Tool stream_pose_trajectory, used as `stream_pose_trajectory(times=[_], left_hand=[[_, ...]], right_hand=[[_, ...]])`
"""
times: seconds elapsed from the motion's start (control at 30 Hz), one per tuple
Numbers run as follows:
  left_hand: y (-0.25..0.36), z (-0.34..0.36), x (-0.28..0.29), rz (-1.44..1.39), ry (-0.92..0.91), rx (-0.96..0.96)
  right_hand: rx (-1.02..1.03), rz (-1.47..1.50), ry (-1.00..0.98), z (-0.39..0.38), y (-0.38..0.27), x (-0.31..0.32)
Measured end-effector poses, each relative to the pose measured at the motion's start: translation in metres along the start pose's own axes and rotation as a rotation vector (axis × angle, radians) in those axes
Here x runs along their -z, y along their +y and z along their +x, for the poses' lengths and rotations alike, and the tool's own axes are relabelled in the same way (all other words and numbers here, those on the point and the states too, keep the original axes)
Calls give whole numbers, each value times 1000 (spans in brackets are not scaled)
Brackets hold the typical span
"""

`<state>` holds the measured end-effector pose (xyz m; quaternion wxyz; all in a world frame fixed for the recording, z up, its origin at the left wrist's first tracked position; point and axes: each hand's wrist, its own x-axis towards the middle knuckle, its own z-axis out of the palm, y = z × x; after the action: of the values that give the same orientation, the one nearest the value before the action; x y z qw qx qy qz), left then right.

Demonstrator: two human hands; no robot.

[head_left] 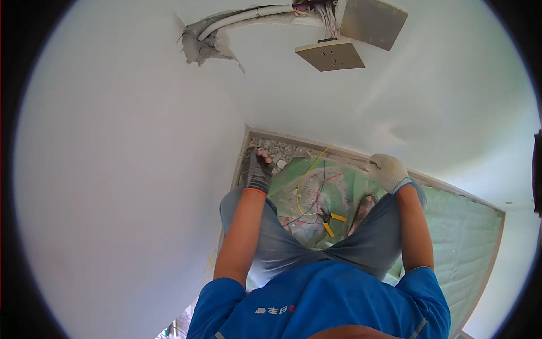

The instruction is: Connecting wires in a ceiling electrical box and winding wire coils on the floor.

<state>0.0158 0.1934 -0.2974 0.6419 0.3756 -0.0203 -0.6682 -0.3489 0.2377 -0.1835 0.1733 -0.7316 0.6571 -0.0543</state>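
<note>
Green sheeting [463, 237] spreads below both hands' fingers. Rubble [289, 150] lies just beside the left ones. The gloved right hand [389, 171] and left hand [258, 170] have fingers bent inward; whether they pinch anything, I cannot tell. Between them, nearer the person, lie yellow-handled pliers [326, 216]; thin wires [298, 190] trail ahead.

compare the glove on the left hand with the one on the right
The left glove is dark grey; the right glove is off-white.
The left glove has an orange cuff edge; the right glove's edge is light blue.
The left glove leaves fingertips bare; the right glove shows none bare.
Both end near the wrist.
</note>
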Motion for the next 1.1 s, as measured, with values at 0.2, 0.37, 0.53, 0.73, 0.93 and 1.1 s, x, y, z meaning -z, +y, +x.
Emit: stream_pose_trajectory(times=[0.2, 0.37, 0.53, 0.73, 0.93, 1.1], left_hand=[[-9, -3, 3, 173, 101, -84], [-8, 18, 28, 205, -18, -135], [5, 17, 13, 142, 116, -62], [-5, 6, -6, 136, 173, -65], [-18, 1, -18, 150, 194, -75], [-3, -12, -18, 147, 238, -128]], right_hand=[[-6, -23, -161, -9, -1, 2], [57, -109, 81, -7, 26, -15], [-58, -8, -121, -19, 28, 15], [170, -387, -360, 23, 43, 24], [252, -556, -721, 69, 73, -150], [175, -195, -633, 11, 35, -304]])
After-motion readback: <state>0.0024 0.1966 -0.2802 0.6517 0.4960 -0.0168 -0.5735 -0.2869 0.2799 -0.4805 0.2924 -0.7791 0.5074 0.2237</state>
